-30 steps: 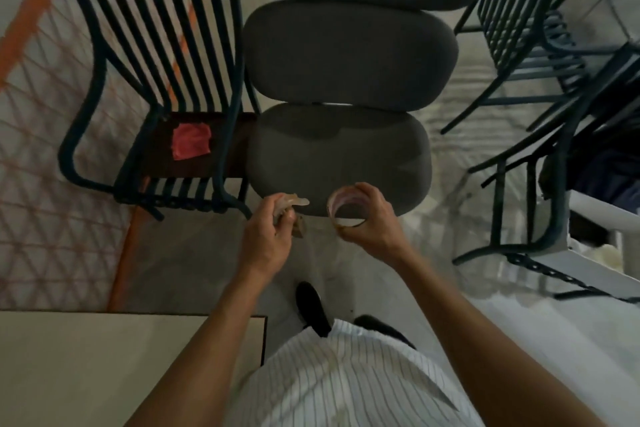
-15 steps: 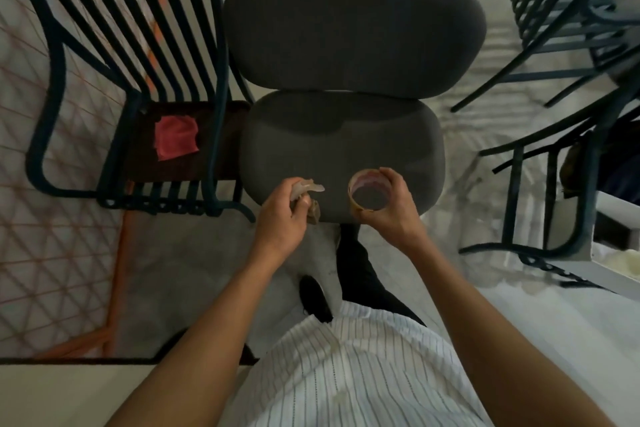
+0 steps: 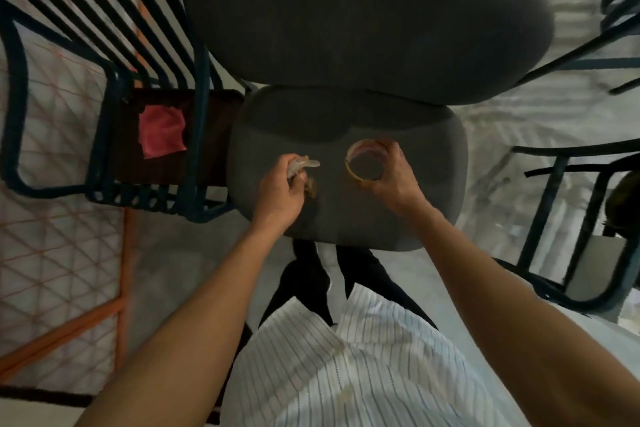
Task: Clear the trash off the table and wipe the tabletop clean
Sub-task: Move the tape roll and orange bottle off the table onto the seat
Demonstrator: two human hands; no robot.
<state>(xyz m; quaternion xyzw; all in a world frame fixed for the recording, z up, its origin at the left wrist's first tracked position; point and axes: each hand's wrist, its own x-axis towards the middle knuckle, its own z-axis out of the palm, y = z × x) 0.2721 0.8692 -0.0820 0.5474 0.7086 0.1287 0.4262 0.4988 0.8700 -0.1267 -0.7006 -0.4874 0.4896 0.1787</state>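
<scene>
My left hand is closed around small scraps of trash: a pale translucent wrapper sticks out above the fingers and a brownish bit hangs below. My right hand grips a tape roll by its right side, a ring with a pinkish rim and tan edge. Both hands hover over the near grey seat cushion. A pink cloth lies on the seat of the dark metal chair to the left. The table is out of frame.
A second grey cushion lies beyond the near one. More dark metal chairs stand at the right on pale floor. An orange-lined patterned rug covers the floor at left.
I have stepped forward: the cushions and chair loom larger and the table edge has left the frame. Both hands, still holding their things, have moved from over the floor to over the near cushion.
</scene>
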